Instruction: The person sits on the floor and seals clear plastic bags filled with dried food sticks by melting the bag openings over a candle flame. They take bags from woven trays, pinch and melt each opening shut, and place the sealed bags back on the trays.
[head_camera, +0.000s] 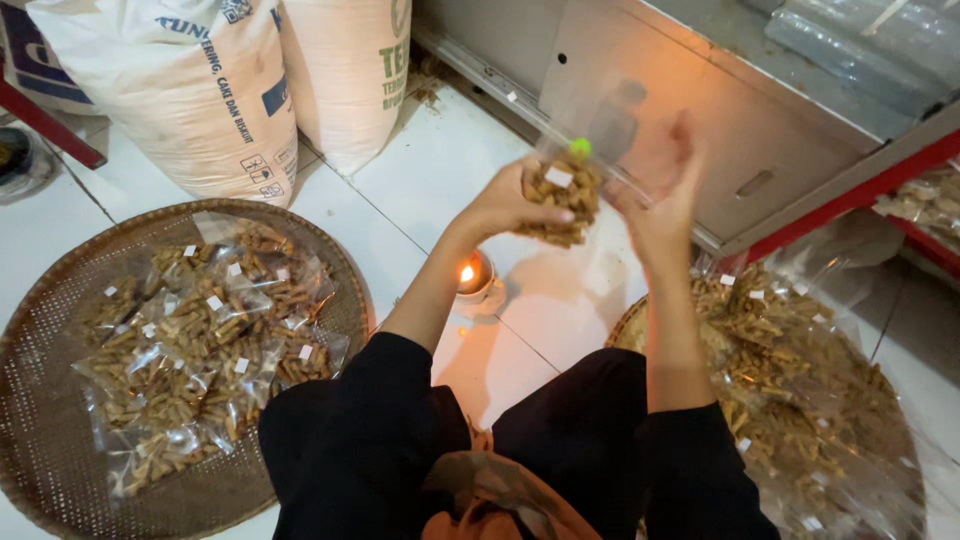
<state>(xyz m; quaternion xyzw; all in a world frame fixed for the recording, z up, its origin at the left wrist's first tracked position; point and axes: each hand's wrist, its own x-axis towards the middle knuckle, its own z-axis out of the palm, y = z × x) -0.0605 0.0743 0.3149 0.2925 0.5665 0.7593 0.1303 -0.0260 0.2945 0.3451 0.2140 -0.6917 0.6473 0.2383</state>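
A clear plastic bag of small brown snack sticks, a white label and a green dot near its top, is held up at the centre of the frame above a white tiled floor. The left hand is closed around the filled lower part of the bag; the right hand, blurred by motion, is raised at the bag's empty upper film, and whether its fingers pinch that film cannot be told. Handled well, the bag would be kept upright, the sticks settled low and the loose top pulled flat and taut, well clear of the small lit flame in a holder on the floor just below the hands. At lower left a round woven tray carries a heap of filled packets; at lower right a second tray, mostly covered, holds more sticks under clear plastic. Two large white sacks stand at upper left, a metal cabinet with red trim at upper right. The bag's mouth is lost in glare, and black sleeves hide both forearms.
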